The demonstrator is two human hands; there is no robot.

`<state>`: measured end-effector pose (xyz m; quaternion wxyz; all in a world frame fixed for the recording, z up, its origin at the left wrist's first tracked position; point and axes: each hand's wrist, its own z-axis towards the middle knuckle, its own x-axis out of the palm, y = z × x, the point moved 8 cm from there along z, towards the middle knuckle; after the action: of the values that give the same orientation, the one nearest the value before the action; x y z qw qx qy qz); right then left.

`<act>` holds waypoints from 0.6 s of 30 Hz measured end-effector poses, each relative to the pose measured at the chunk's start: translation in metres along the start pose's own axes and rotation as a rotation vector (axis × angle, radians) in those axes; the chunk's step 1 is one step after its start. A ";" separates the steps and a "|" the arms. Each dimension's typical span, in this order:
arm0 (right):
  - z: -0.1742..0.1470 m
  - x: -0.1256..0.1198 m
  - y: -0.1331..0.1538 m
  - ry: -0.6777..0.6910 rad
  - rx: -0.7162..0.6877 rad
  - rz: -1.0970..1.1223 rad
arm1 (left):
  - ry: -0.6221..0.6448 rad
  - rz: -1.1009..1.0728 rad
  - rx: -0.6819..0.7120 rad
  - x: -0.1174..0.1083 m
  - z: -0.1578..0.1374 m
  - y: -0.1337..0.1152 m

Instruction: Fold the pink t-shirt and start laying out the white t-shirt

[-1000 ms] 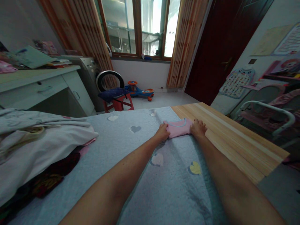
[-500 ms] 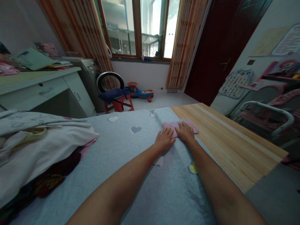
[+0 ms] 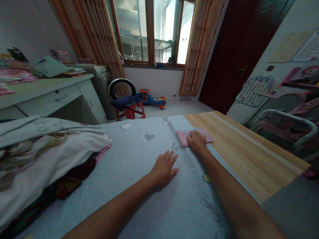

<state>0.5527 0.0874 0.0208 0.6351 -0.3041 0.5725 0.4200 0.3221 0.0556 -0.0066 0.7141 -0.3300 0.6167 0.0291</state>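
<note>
A folded pink cloth (image 3: pixel 183 136) lies flat near the right edge of a light blue blanket (image 3: pixel 134 166) patterned with hearts. On top of the cloth rests my right hand (image 3: pixel 197 141), its fingers spread and pressing down. My left hand (image 3: pixel 164 168) is off the cloth, lower and to its left, with fingers apart over the blanket and nothing in it. Whether the left palm touches the blanket I cannot tell.
A heap of clothes (image 3: pixel 62 156) covers the left side of the blanket. Bare wooden board (image 3: pixel 239 149) shows on the right. Beyond stand a red stool (image 3: pixel 132 112), a blue ride-on toy (image 3: pixel 152 99), a washing machine with its door open (image 3: pixel 122 89) and a desk (image 3: pixel 67 96).
My left hand has come off the pink cloth and moved left and toward me. My right hand stays on the cloth. The view has turned slightly left.
</note>
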 end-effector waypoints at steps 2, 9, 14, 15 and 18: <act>-0.002 0.005 0.005 0.040 -0.032 -0.011 | 0.014 0.018 -0.026 -0.007 -0.027 0.015; 0.002 0.007 0.006 0.111 0.010 -0.027 | -0.002 0.170 -0.249 -0.040 -0.120 0.085; -0.013 -0.005 0.060 -0.012 -0.021 0.035 | -0.025 0.273 -0.373 -0.048 -0.166 0.120; -0.021 -0.004 0.079 -0.010 -0.057 0.058 | -0.032 0.277 -0.386 -0.047 -0.171 0.124; -0.049 0.007 0.141 0.057 -0.182 0.129 | -0.079 0.278 -0.389 -0.045 -0.179 0.128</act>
<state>0.4054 0.1112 0.0190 0.5598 -0.3348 0.5683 0.5016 0.1002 0.0813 -0.0256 0.6499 -0.3718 0.6106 0.2581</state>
